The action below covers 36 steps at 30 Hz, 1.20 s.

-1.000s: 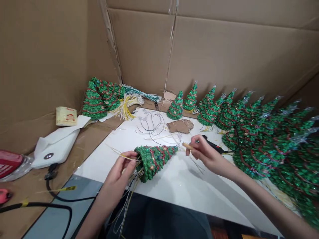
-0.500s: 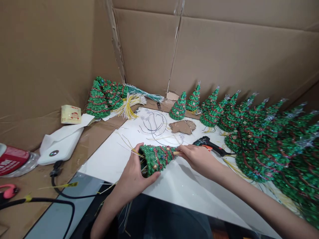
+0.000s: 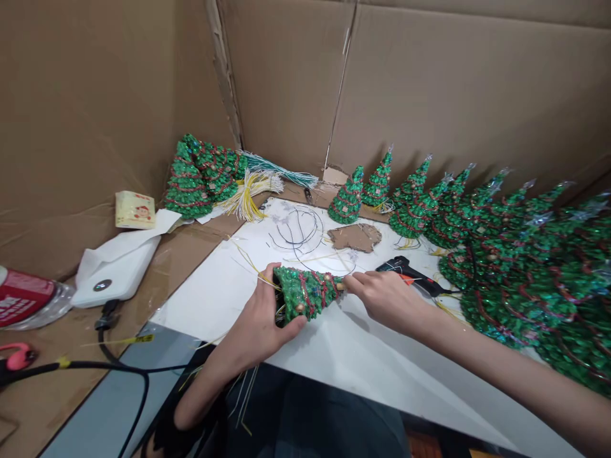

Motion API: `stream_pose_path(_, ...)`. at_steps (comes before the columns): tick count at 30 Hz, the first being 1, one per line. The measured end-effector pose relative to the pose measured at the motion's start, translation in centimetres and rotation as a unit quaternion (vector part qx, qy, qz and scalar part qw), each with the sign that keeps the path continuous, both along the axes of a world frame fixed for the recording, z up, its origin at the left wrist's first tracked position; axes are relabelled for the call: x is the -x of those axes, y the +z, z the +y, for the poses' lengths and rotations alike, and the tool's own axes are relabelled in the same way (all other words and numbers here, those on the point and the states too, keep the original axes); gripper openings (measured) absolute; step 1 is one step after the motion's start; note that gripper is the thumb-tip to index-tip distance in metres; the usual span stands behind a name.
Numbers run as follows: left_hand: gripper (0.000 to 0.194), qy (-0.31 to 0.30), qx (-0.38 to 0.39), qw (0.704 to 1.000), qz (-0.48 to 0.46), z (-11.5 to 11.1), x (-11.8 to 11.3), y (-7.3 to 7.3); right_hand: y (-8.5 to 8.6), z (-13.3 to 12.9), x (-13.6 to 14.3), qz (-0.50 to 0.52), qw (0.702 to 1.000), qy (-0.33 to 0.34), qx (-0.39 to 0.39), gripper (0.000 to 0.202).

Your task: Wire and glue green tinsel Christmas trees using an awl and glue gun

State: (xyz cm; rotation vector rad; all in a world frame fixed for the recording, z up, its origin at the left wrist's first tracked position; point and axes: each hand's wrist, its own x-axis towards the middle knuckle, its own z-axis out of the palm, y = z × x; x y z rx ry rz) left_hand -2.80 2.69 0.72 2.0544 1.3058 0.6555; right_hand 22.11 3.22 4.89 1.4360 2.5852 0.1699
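Observation:
A small green tree [image 3: 310,294] with red garland lies on its side above the white board, its open base facing left. My left hand [image 3: 265,312] grips it around the base, the thumb along the lower edge. Yellow and white wires come out of the base beside my fingers. At the tree's tip, the fingers of my right hand [image 3: 372,289] are closed on a thin wooden stick [image 3: 340,287] that touches the tip. Most of the stick is hidden by those fingers.
Many finished-looking trees [image 3: 515,273] crowd the right side. A glue gun [image 3: 410,277], a cardboard piece [image 3: 356,237] and looped wires [image 3: 298,232] lie on the white board [image 3: 200,292]. More trees [image 3: 188,181], wire bundles [image 3: 248,194] and a white device [image 3: 119,270] are at left.
The view has shifted slightly. Both hands keep their hold, and the stick at the tree's tip shows less between the tip and my right fingers.

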Motion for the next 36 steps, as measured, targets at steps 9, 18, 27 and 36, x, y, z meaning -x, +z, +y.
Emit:
stream_pose_path(9,0.096,-0.028,0.017,0.999,0.019,0.8,0.2,-0.8,-0.5,0.4,-0.4,-0.022,0.999,0.029,-0.009,0.033)
stream_pose_path(18,0.103,-0.040,0.034,0.999,0.013,1.0,0.1,-0.6,-0.9,0.8,-0.6,-0.051,0.996,0.052,-0.051,0.033)
stream_pose_path(27,0.102,-0.055,0.031,0.998,0.003,1.3,0.3,-0.8,-1.0,1.2,-0.6,-0.051,0.998,0.045,-0.019,0.037)
stream_pose_path(36,0.097,-0.093,0.033,0.995,-0.016,2.4,1.2,0.0,-0.8,0.3,-0.6,-0.022,0.999,0.035,0.006,0.032)
